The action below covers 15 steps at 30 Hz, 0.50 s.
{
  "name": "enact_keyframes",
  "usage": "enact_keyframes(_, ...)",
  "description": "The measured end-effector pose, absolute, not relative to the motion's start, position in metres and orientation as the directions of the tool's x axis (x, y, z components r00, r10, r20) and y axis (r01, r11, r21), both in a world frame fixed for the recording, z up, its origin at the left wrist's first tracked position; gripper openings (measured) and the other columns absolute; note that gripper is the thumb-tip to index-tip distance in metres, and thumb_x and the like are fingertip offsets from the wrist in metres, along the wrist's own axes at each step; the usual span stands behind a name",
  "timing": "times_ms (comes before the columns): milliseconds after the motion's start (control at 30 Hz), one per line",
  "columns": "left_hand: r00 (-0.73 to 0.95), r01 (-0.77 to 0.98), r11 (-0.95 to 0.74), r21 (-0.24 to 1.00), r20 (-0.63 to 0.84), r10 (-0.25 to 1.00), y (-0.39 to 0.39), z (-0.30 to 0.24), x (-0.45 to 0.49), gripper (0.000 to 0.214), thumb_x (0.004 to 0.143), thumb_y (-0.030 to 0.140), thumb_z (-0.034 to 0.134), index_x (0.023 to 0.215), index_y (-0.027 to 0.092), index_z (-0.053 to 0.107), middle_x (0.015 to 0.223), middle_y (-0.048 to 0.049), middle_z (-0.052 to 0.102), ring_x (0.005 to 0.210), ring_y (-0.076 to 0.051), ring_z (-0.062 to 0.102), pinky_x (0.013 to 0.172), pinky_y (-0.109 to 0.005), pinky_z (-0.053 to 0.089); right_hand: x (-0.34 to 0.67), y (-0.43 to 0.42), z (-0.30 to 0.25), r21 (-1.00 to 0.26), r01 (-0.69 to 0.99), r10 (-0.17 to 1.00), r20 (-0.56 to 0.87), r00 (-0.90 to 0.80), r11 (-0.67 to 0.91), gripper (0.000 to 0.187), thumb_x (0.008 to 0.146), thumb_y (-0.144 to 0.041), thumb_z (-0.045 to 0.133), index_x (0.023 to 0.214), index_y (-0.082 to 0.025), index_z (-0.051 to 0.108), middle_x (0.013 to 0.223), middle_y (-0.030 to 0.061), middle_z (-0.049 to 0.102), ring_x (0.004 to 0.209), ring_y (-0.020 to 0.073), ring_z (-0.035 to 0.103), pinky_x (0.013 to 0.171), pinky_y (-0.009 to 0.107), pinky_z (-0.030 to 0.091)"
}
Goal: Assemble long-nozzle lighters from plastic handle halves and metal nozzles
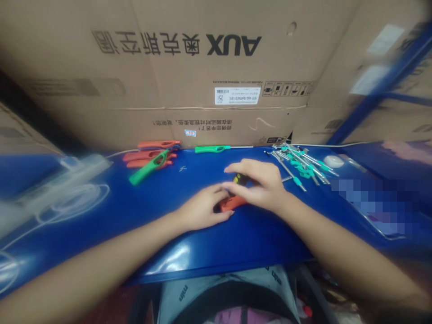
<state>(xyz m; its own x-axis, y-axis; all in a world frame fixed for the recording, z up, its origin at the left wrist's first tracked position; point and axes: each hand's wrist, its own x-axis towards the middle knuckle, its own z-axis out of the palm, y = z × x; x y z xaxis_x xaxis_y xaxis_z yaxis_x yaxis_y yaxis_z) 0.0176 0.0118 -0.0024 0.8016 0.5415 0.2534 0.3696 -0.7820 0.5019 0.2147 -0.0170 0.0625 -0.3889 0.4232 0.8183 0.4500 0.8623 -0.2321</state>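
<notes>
My left hand (207, 208) is closed around one end of an orange lighter handle (236, 203), holding it low over the table. My right hand (261, 183) curls over the same piece, its fingers bent around a yellow-and-black tool handle (239, 178) that looks like a screwdriver's. The fingers hide most of the tool. A thin metal rod (286, 179) shows just right of my right hand; what it belongs to cannot be made out. Farther back lies a green lighter (212, 149) with a long metal tube.
Several orange lighter handles (148, 156) are piled at the back left, a green handle (148, 168) across them. Metal tubes with teal parts (300, 164) are heaped at the back right. A power strip (84, 168) with white cable lies left. Cardboard (189, 94) walls the blue table's (202, 247) back.
</notes>
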Motion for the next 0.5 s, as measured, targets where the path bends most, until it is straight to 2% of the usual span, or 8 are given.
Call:
enact_keyframes(67, 0.799, 0.378, -0.778, 0.502, 0.247, 0.548, 0.0118, -0.003, 0.0177, 0.029, 0.089, 0.034, 0.066, 0.113, 0.018, 0.067, 0.108, -0.0086, 0.065, 0.095, -0.024, 0.064, 0.084, -0.036, 0.054, 0.2145, -0.0182, 0.0638, -0.276, 0.427, 0.465, 0.767, -0.441, 0.861, 0.032, 0.097, -0.026, 0.059, 0.128, -0.02, 0.061, 0.111, 0.0074, 0.074, 0.097, 0.0171, 0.07, 0.087, 0.028, 0.056)
enact_keyframes(133, 0.793, 0.384, -0.775, 0.502, 0.25, 0.555, 0.0118, -0.0032, 0.0179, 0.028, 0.089, 0.034, 0.066, 0.11, 0.017, 0.069, 0.108, -0.0094, 0.065, 0.095, -0.024, 0.064, 0.084, -0.036, 0.054, 0.2137, -0.0197, 0.0655, -0.42, 0.352, 0.548, 0.667, -0.505, 0.836, 0.044, 0.103, -0.021, 0.044, 0.146, -0.019, 0.044, 0.128, 0.0101, 0.067, 0.114, 0.0172, 0.066, 0.097, 0.032, 0.054)
enact_keyframes(200, 0.793, 0.373, -0.779, 0.505, 0.261, 0.55, 0.0117, -0.003, 0.0181, 0.027, 0.089, 0.033, 0.066, 0.111, 0.017, 0.068, 0.111, -0.0099, 0.064, 0.098, -0.025, 0.063, 0.086, -0.037, 0.054, 0.2131, -0.0206, 0.0664, -0.509, 0.29, 0.579, 0.62, -0.529, 0.811, 0.044, 0.103, -0.019, 0.041, 0.147, -0.019, 0.043, 0.127, 0.0092, 0.068, 0.109, 0.0153, 0.068, 0.092, 0.03, 0.055)
enact_keyframes(233, 0.795, 0.364, -0.781, 0.508, 0.267, 0.544, 0.0118, -0.0028, 0.0182, 0.027, 0.089, 0.033, 0.066, 0.111, 0.017, 0.068, 0.113, -0.0099, 0.064, 0.1, -0.025, 0.063, 0.087, -0.037, 0.054, 0.213, -0.0206, 0.0663, -0.504, 0.289, 0.575, 0.631, -0.521, 0.814, 0.04, 0.101, -0.019, 0.046, 0.141, -0.019, 0.05, 0.121, 0.0075, 0.071, 0.1, 0.0141, 0.07, 0.087, 0.027, 0.057)
enact_keyframes(300, 0.799, 0.355, -0.781, 0.514, 0.267, 0.539, 0.0118, -0.0025, 0.0182, 0.026, 0.089, 0.032, 0.066, 0.109, 0.017, 0.067, 0.113, -0.0094, 0.065, 0.1, -0.025, 0.063, 0.087, -0.037, 0.054, 0.2134, -0.0201, 0.0651, -0.413, 0.34, 0.534, 0.7, -0.475, 0.845, 0.029, 0.096, -0.022, 0.06, 0.125, -0.019, 0.062, 0.111, 0.0055, 0.074, 0.089, 0.0133, 0.071, 0.08, 0.024, 0.057)
enact_keyframes(367, 0.801, 0.363, -0.778, 0.513, 0.255, 0.542, 0.0118, -0.0024, 0.018, 0.024, 0.088, 0.032, 0.066, 0.106, 0.017, 0.067, 0.109, -0.0085, 0.066, 0.098, -0.025, 0.064, 0.085, -0.037, 0.054, 0.2141, -0.0194, 0.0637, -0.303, 0.412, 0.478, 0.763, -0.435, 0.859, 0.025, 0.091, -0.026, 0.068, 0.115, -0.019, 0.066, 0.108, 0.0051, 0.076, 0.09, 0.0144, 0.072, 0.083, 0.024, 0.057)
enact_keyframes(433, 0.797, 0.377, -0.776, 0.506, 0.249, 0.55, 0.0117, -0.0023, 0.0178, 0.025, 0.088, 0.033, 0.066, 0.107, 0.017, 0.067, 0.106, -0.0082, 0.065, 0.095, -0.025, 0.064, 0.084, -0.036, 0.054, 0.2145, -0.0194, 0.0633, -0.283, 0.425, 0.47, 0.763, -0.444, 0.86, 0.028, 0.095, -0.027, 0.064, 0.121, -0.019, 0.064, 0.112, 0.0069, 0.074, 0.101, 0.0167, 0.07, 0.091, 0.028, 0.055)
enact_keyframes(500, 0.794, 0.385, -0.777, 0.498, 0.25, 0.554, 0.0115, -0.0021, 0.0177, 0.027, 0.089, 0.034, 0.066, 0.11, 0.017, 0.068, 0.106, -0.0087, 0.064, 0.094, -0.024, 0.064, 0.083, -0.036, 0.054, 0.2146, -0.0198, 0.0642, -0.377, 0.373, 0.522, 0.713, -0.467, 0.848, 0.033, 0.101, -0.022, 0.05, 0.133, -0.019, 0.056, 0.123, 0.0094, 0.07, 0.111, 0.0174, 0.067, 0.097, 0.032, 0.054)
